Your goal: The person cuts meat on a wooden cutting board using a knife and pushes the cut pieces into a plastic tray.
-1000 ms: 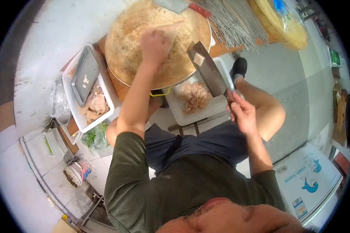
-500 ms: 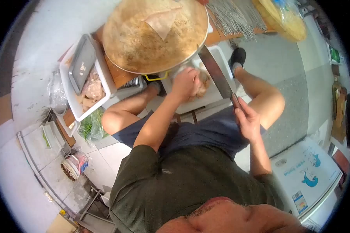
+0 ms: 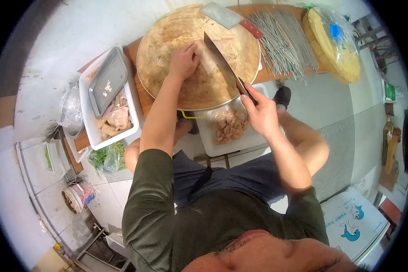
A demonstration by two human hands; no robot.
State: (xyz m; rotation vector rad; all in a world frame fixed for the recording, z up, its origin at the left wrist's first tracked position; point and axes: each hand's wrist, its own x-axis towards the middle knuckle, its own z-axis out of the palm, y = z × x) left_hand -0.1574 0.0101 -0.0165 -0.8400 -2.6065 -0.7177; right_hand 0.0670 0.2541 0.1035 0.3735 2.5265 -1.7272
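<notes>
A long knife is in my right hand, its blade slanting over the right part of a big round wooden chopping board. Beside the blade, a flat pale slab of raw meat lies on the board. My left hand has its fingers curled and pressed on the slab's left side. A cleaver with a red handle rests at the board's far edge. Below the near rim, a white tray holds cut meat chunks.
To the left stands a white bin with raw meat pieces and a grey metal tray leaning inside. Many thin grey skewers lie right of the board, before a yellow round item. Bagged greens sit at lower left.
My left hand has moved from over the white tray up onto the slab on the board. The knife has come up and left over the board. The view has tilted, revealing the cleaver.
</notes>
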